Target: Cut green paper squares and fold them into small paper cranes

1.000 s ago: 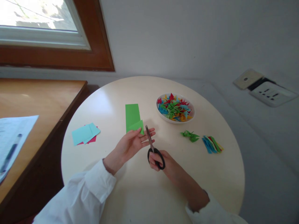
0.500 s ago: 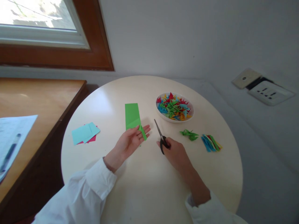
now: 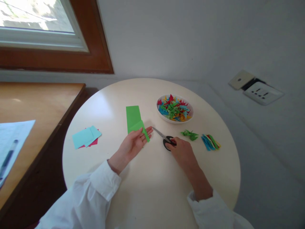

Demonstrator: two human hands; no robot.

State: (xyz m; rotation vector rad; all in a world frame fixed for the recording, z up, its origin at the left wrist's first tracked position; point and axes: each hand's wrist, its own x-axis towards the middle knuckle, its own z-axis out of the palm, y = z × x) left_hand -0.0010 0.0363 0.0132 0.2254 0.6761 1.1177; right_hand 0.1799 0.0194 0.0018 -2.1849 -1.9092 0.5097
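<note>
My left hand, palm up, pinches green paper between thumb and fingers. A narrow green strip of it lies across the fingers, while the wider rectangle extends away beyond the hand. Whether the strip and the rectangle are one piece, I cannot tell. Black-handled scissors are gripped by the handles in my right hand, low over the table. Their blades look closed and point toward my left fingertips. Just beyond my right hand lie folded green paper pieces.
A white bowl full of colourful folded paper cranes stands at the back right of the round table. Coloured paper strips lie at the right, light-blue sheets over red ones at the left. A wooden desk adjoins on the left.
The scissors have turned flatter, their tip swinging left and down toward my left hand, and my right fingers have shifted on the handles. My left hand stays nearly still. The view has shifted slightly.
</note>
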